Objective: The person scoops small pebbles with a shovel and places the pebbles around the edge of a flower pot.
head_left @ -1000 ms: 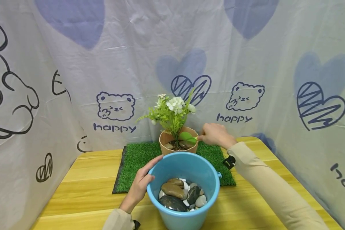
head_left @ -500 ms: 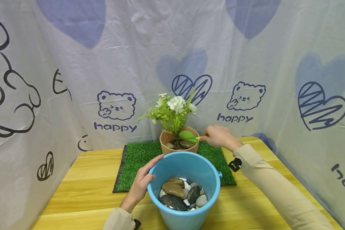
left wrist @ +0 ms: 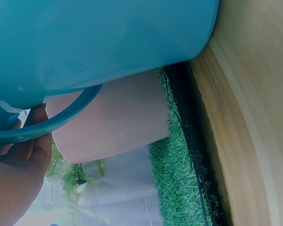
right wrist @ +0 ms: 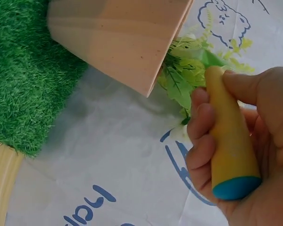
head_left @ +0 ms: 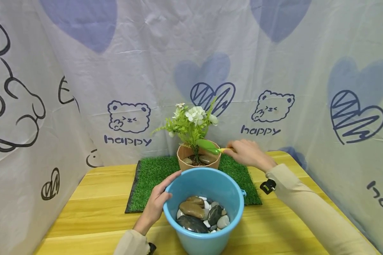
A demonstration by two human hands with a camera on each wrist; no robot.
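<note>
While right hand (head_left: 247,153) grips trowel (head_left: 214,149), blade (head_left: 206,145) green, handle (right wrist: 230,141) yellow.

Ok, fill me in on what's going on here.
A person's right hand grips a green trowel by its yellow handle, blade at the mouth of the flowerpot, near the white flowers. The left hand holds the rim of a blue bucket with stones inside. Two more stones show in the flowerpot.

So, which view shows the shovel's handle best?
The right wrist view: the handle, gripped by the right hand, shows down to its blue end. The head view shows only a short stretch; the left wrist, none.
</note>
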